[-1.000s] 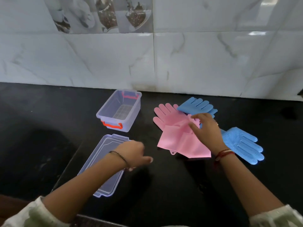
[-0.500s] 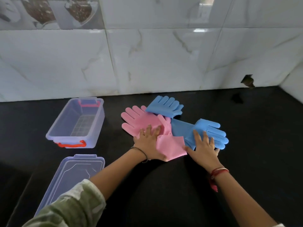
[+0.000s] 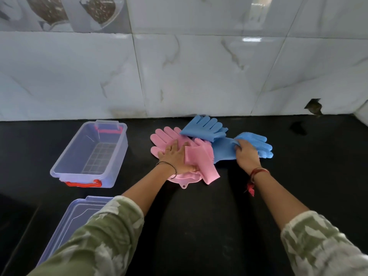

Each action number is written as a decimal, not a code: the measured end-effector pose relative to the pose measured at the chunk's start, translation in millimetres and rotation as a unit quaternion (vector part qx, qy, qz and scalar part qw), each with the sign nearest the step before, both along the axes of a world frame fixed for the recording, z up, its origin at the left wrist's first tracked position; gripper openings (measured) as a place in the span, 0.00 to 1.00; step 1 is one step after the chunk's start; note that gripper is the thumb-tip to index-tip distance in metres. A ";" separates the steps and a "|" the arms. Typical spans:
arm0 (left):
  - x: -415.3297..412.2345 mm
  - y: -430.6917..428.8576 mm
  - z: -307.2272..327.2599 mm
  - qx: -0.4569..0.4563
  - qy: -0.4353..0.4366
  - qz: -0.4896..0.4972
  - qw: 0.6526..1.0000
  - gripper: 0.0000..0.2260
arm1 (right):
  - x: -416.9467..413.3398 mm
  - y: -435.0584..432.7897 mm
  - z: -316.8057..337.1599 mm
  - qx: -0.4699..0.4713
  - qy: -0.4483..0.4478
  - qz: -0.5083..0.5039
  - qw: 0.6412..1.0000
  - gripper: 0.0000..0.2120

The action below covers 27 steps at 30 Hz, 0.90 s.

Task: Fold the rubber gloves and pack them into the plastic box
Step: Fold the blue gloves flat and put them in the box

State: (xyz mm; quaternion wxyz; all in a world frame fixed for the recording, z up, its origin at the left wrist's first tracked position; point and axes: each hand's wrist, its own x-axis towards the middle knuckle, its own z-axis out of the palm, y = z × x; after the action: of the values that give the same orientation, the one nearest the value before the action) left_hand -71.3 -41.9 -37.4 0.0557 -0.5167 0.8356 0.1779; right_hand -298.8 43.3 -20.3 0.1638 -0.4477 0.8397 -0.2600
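Two pink rubber gloves [image 3: 201,158] lie stacked on the black counter [image 3: 199,216]. My left hand [image 3: 176,156] presses flat on them, fingers straight, thumb against a raised fold of the upper pink glove. To the right lies a blue glove [image 3: 225,151]; my right hand [image 3: 246,155] curls its fingers over its finger end. A second blue glove [image 3: 203,126] rests behind, overlapping the pink fingers. The clear plastic box [image 3: 65,162] with red handles stands open and empty at the left.
The box's clear lid [image 3: 77,214] lies flat near the counter's front left, partly under my left sleeve. A white marble-tiled wall [image 3: 179,76] closes the back, with a dark chipped hole [image 3: 313,107] at the right.
My right hand slid from the blue glove's cuff up to its finger end and curled onto it. My left hand stays pressed on the pink gloves. The camera shifted left.
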 end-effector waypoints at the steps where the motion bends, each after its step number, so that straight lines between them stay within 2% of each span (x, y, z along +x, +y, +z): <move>1: -1.8 -3.3 0.4 -0.002 -0.001 0.004 1.000 0.49 | -4.9 -0.6 8.1 -0.040 -0.026 -0.004 0.999 0.18; 4: -4.5 -8.7 3.8 -0.001 0.025 0.026 0.999 0.49 | -16.9 11.5 36.4 -0.129 -0.131 -0.050 0.982 0.14; 6: -3.8 -5.0 11.3 0.000 0.086 0.049 0.995 0.47 | -19.5 27.9 56.1 -0.185 -0.214 -0.061 0.957 0.10; 8: -2.5 2.8 25.5 -0.039 0.165 0.082 0.982 0.38 | -16.7 46.9 79.0 -0.216 -0.226 -0.046 0.949 0.14; 10: -0.5 16.3 45.1 -0.072 0.285 0.116 0.949 0.31 | -7.1 64.2 104.3 -0.238 -0.243 0.012 0.940 0.22; 12: -0.6 37.3 68.3 0.018 0.424 0.140 0.895 0.21 | 10.4 80.9 131.9 -0.247 -0.305 0.116 0.912 0.21; 13: -2.6 52.4 82.1 0.106 0.471 0.140 0.864 0.17 | 19.9 89.5 144.1 -0.252 -0.342 0.172 0.889 0.18; 14: -1.5 70.7 94.5 0.211 0.519 0.129 0.818 0.17 | 28.4 98.7 154.8 -0.262 -0.376 0.218 0.862 0.16; 16: 3.8 107.8 109.0 0.417 0.617 0.098 0.661 0.22 | 43.4 116.7 171.9 -0.283 -0.412 0.284 0.818 0.14; 17: 10.4 124.1 112.9 0.452 0.646 0.088 0.609 0.22 | 50.9 124.9 178.8 -0.290 -0.411 0.304 0.809 0.12; 18: 18.6 139.6 117.3 0.444 0.658 0.080 0.603 0.20 | 57.4 132.2 183.3 -0.298 -0.399 0.313 0.809 0.10; 19: 27.8 155.5 124.1 0.411 0.654 0.084 0.630 0.18 | 63.6 139.0 186.3 -0.304 -0.386 0.316 0.812 0.07; 21: 41.4 177.1 133.8 0.341 0.649 0.083 0.675 0.14 | 74.4 151.0 189.4 -0.308 -0.383 0.318 0.811 0.11; 23: 59.5 192.5 142.5 0.333 0.652 0.071 0.678 0.10 | 82.6 159.4 192.0 -0.312 -0.401 0.337 0.793 0.14; 25: 72.2 199.9 147.3 0.364 0.646 0.074 0.667 0.10 | 86.7 161.2 195.6 -0.323 -0.415 0.361 0.770 0.15; 27: 78.6 199.6 145.2 0.386 0.639 0.092 0.659 0.09 | 89.8 151.9 189.4 -0.328 -0.424 0.350 0.769 0.15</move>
State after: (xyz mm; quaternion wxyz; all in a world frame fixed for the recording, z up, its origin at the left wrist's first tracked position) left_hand 7.3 157.7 107.9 -0.3138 -0.2826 0.4700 0.7751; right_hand -209.0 195.2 169.1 0.4259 -0.5814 0.3341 -0.6074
